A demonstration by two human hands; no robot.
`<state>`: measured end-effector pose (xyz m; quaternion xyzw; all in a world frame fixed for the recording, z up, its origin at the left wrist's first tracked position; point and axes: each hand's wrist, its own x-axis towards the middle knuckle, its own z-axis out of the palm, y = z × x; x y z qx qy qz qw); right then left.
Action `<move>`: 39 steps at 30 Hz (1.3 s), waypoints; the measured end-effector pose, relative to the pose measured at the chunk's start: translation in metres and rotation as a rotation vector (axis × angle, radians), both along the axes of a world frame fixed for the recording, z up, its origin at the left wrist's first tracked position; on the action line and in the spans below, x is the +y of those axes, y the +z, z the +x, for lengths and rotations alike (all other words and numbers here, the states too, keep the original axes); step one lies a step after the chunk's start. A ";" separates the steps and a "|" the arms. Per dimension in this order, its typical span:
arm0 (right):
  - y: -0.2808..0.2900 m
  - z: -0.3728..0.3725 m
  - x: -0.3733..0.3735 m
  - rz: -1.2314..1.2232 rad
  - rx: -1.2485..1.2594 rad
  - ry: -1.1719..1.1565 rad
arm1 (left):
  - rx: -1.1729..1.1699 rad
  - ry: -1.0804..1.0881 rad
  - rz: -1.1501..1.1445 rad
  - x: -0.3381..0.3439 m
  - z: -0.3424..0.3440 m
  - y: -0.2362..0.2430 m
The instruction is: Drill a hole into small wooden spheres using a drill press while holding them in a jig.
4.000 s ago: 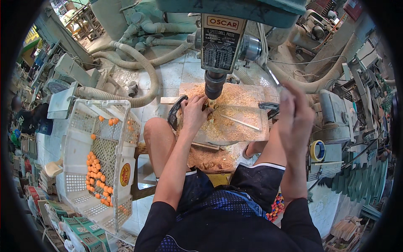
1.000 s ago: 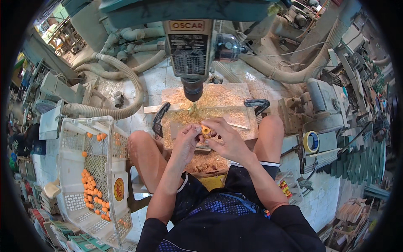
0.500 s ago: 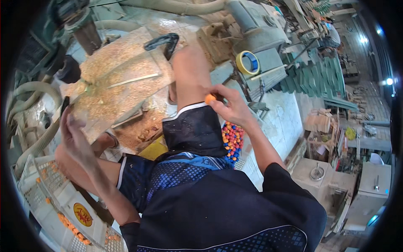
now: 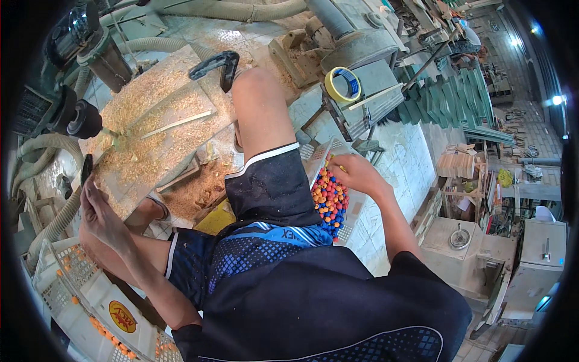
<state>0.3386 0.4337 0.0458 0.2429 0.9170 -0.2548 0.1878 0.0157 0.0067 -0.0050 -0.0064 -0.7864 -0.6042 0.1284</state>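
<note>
My right hand [image 4: 353,174] reaches down into a mesh crate [image 4: 321,157] of small red, orange, yellow and blue pieces [image 4: 329,199] beside my right thigh, fingers curled round something I cannot make out. My left hand [image 4: 96,211] is by the near left edge of a wooden board [image 4: 163,96] strewn with shavings, its fingers stretched out, close to a black clamp [image 4: 86,169]. A thin pale strip [image 4: 178,123] lies on the board. The drill press chuck [image 4: 84,120] hangs over the board's left side.
A white crate [image 4: 54,280] with orange pieces is at lower left. A second clamp [image 4: 226,66] grips the board's far edge. A yellow tape roll [image 4: 330,84] rests on machinery at right, near stacked green panels [image 4: 440,96]. A co-worker [image 4: 470,42] is far off. Hoses [image 4: 241,11] cross the floor.
The view has swung to the right. My hands have parted; the right hand has moved down into the crate of coloured pieces, and the orange piece it held no longer shows.
</note>
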 end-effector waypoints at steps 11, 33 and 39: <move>0.015 -0.176 -0.059 0.054 0.765 0.327 | 0.084 0.020 0.039 0.000 0.006 -0.012; -0.067 -0.311 -0.001 -0.527 0.962 -0.304 | 0.011 0.593 -0.736 -0.213 0.129 0.166; -0.066 -0.310 -0.002 -0.470 0.956 -0.273 | -0.531 0.145 -0.843 -0.310 0.136 0.107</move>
